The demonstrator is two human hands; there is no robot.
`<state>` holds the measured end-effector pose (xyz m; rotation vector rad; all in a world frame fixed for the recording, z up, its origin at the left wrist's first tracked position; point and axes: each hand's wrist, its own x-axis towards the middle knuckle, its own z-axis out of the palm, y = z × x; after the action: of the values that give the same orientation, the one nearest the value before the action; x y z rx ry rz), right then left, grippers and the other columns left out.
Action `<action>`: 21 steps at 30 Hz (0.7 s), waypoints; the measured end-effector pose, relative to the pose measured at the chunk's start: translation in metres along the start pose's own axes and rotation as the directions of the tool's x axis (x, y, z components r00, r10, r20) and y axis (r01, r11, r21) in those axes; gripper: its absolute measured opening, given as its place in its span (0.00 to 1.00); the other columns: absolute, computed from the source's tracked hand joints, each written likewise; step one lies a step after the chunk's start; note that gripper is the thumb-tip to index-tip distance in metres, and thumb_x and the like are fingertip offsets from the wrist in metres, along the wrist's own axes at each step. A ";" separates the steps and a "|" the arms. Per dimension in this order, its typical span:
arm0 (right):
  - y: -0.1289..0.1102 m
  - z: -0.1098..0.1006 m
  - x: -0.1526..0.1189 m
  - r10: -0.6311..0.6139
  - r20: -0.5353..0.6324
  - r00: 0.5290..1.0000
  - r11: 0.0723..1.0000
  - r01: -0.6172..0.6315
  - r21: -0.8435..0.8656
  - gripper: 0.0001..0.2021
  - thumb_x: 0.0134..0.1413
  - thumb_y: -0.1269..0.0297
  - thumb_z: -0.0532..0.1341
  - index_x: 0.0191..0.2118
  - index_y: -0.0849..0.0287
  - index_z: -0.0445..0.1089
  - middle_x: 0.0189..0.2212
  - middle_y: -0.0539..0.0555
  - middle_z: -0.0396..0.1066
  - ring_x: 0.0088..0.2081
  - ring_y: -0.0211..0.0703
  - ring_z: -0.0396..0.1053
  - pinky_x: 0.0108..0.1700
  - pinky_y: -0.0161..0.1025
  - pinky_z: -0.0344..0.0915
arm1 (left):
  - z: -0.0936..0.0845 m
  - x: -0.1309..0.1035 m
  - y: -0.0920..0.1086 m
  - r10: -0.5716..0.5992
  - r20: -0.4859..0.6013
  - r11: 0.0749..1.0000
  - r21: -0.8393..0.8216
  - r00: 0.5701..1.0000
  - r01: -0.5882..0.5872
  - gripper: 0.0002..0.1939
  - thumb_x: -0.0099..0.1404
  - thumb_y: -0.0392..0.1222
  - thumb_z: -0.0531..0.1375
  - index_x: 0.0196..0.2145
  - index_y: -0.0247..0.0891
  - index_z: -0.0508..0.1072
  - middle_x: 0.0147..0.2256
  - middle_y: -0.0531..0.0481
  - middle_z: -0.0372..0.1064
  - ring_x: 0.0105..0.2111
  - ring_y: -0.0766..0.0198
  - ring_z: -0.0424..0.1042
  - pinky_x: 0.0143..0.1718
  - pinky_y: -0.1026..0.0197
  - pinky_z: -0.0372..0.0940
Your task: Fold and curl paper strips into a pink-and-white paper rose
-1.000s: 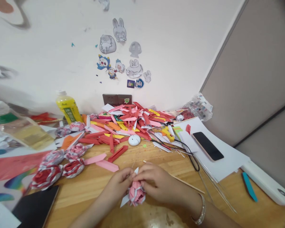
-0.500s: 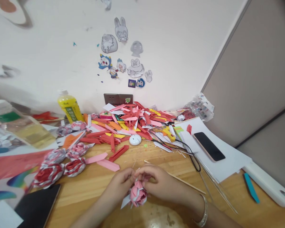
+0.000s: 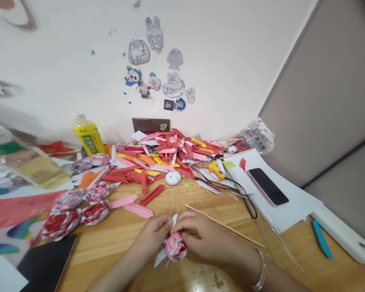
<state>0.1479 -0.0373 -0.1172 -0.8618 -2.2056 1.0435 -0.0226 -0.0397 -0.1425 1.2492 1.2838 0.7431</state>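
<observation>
So there's a pink and white paper flower (image 3: pixel 175 247) held just above the wooden table (image 3: pixel 103 259), near the front edge, right between both hands. The left hand (image 3: pixel 156 231) has its thumb and fingers pinched on the flower's far side, and the right hand (image 3: pixel 197 232) is curled in from the other side, fingers closed on the same bit. A white paper tip pokes up between them and another white flap sticks out at the lower left. The fingers cover a lot up there, so I honestly can't tell which fold each one has. Shiny bracelet (image 3: pixel 260 271) on the right wrist.

A thin wooden stick (image 3: pixel 225 225) lies slantwise just past the right hand. Two pink paper strips (image 3: pixel 138 210) sit beyond the left hand, with four more flowers (image 3: pixel 61 224) bunched off to the left.

Further back it's a big messy heap of folded paper (image 3: pixel 170 152), mostly red and pink with some yellow, and a little white case (image 3: pixel 173 177) at its front edge. Yellow glue gun (image 3: pixel 216 170) to the right of that, then a phone (image 3: pixel 268 186) lying on white sheets (image 3: pixel 304 207).
</observation>
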 end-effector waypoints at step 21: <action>0.014 -0.007 0.006 0.310 -0.108 0.945 0.842 -0.220 0.493 0.11 0.52 0.58 0.61 0.38 0.61 0.71 0.34 0.54 0.72 0.37 0.43 0.70 0.40 0.40 0.67 | -0.007 -0.001 0.006 0.122 -0.055 0.990 -0.068 0.991 -0.125 0.25 0.53 0.66 0.56 0.22 0.39 0.61 0.20 0.59 0.57 0.21 0.69 0.58 0.24 0.66 0.56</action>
<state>0.1529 -0.0226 -0.1240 -1.0005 -1.5937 1.4939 -0.0280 -0.0376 -0.1359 1.2672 1.2175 0.9069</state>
